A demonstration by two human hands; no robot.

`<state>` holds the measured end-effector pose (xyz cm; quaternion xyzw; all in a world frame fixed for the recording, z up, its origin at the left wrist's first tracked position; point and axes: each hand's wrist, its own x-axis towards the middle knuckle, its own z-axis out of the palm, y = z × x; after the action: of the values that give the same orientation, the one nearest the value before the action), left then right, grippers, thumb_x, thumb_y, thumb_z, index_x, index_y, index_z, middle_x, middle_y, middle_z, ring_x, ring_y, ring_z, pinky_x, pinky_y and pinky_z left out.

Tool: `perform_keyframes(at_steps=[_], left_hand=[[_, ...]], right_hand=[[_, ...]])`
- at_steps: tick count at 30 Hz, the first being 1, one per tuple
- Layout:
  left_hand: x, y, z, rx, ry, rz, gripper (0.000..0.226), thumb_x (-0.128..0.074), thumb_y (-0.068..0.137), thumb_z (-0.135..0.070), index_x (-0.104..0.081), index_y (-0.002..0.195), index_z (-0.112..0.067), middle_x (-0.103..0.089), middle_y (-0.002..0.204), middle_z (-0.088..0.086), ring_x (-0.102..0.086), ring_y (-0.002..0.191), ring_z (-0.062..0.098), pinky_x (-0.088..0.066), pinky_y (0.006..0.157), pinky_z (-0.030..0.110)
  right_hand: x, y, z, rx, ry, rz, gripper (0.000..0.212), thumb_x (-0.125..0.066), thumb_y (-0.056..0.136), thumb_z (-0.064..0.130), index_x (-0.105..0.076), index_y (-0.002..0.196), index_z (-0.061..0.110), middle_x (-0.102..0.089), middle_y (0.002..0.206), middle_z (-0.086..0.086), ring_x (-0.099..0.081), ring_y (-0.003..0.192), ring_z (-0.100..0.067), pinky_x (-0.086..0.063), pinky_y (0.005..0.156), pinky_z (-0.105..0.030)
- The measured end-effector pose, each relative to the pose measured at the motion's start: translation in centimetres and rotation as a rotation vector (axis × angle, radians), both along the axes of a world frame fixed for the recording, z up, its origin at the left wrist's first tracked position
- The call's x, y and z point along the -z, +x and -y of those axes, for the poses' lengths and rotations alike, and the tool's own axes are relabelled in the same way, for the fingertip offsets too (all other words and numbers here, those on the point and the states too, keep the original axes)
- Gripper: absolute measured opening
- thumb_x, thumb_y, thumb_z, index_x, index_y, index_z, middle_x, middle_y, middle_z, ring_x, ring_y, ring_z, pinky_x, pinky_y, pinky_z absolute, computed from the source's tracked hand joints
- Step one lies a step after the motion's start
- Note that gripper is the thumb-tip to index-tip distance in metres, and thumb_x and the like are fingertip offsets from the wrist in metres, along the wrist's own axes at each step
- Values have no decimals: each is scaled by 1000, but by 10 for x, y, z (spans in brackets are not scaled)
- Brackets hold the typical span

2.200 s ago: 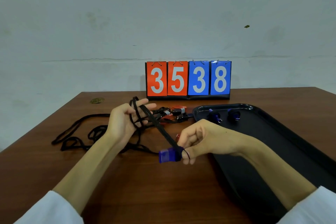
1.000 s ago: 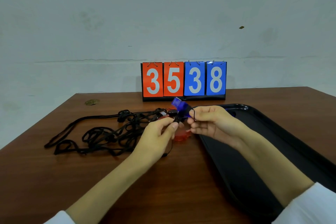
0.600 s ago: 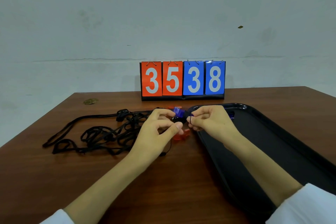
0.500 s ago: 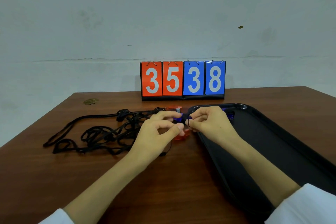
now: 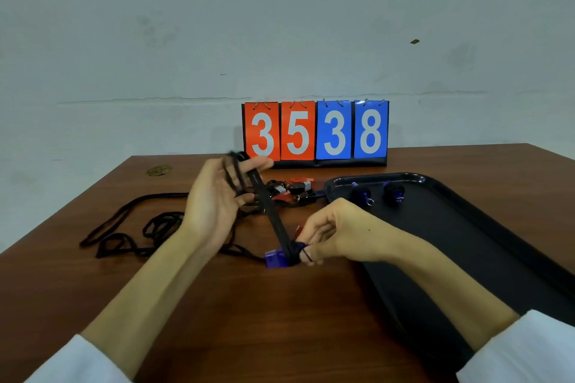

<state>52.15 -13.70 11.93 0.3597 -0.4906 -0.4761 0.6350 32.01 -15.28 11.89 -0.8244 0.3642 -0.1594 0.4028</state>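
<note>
Blue whistle [image 5: 275, 259] is low over the desk [image 5: 280, 320], just left of the tray's near-left rim, and the right hand [image 5: 339, 233] holds it. The right grip is narrow: thumb and fingertips pinch the whistle at the end where the black cord [image 5: 270, 214] joins it. The blue body sticks out to the left of the fingertips. Whether the whistle touches the desk cannot be told.

The cord runs taut and flat from the whistle, up and away, to the left hand [image 5: 214, 199]. That hand is raised over the desk with its fingertips before the lower left corner of the scoreboard [image 5: 315, 130]. The left grip is wide: the fingers are mostly straight and the cord is looped round them in several turns. A slack strand lies on the desk from under the left wrist towards the whistle.

Loose cords [image 5: 140, 227] lie tangled on the desk to the left of the left forearm. Behind the taut cord is a pile [image 5: 292, 190] of red and black whistles with metal clips, against the tray's far-left corner.

The black tray [image 5: 466, 227] takes up the right side of the desk, under and beyond the right forearm. Two whistles [image 5: 361, 194], blue, with cord bunched at them, lie side by side near its far rim.

The scoreboard stands at the back edge of the desk and reads 3 5 in red and 3 8 in blue. A small brownish spot [image 5: 158, 170] marks the far-left desk. A pale wall [image 5: 280, 25] is behind. White sleeves [image 5: 522, 351] cover both forearms at the bottom edge
</note>
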Motion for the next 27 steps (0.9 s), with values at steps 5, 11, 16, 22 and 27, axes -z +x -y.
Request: perform_keyframes(at_steps=[5, 11, 16, 22, 27], left_hand=[[9, 14, 9, -32, 149, 246, 45, -31, 84, 5, -65, 110, -6, -66, 120, 6, -51, 123, 23, -37, 101, 39], [20, -7, 11, -69, 189, 685, 42, -60, 82, 4, -70, 85, -37, -71, 93, -16, -62, 95, 1, -42, 94, 29], [21, -15, 3, 11, 118, 674, 15, -64, 87, -19, -73, 88, -30, -73, 88, -17, -64, 89, -9, -43, 78, 11], [27, -25, 3, -75, 77, 815, 10, -64, 85, -30, -74, 82, -31, -47, 80, -1, -48, 77, 12, -35, 71, 19], [20, -28, -2, -138, 126, 877, 15, -63, 87, -33, -75, 82, -25, -61, 91, -4, -54, 108, 26, -42, 95, 38]], right_hand=[[-14, -6, -3, -99, 85, 151, 13, -65, 79, -4, -68, 88, 5, -71, 78, -3, -66, 70, -9, -53, 67, -18], [-25, -17, -4, -52, 157, 360, 15, -64, 77, 1, -68, 82, 14, -70, 72, -1, -65, 65, -10, -53, 67, -21], [-26, -21, 2, 150, 277, 694, 10, -63, 73, 9, -70, 80, 13, -68, 70, -4, -63, 63, -11, -54, 72, -27], [-20, -21, 10, 461, 228, 788, 9, -60, 85, 9, -68, 90, 7, -69, 74, -3, -63, 67, -10, -55, 70, -24], [-15, -19, 14, 652, 130, 668, 16, -61, 86, 10, -67, 101, 6, -70, 83, -6, -65, 72, -10, -56, 77, -28]])
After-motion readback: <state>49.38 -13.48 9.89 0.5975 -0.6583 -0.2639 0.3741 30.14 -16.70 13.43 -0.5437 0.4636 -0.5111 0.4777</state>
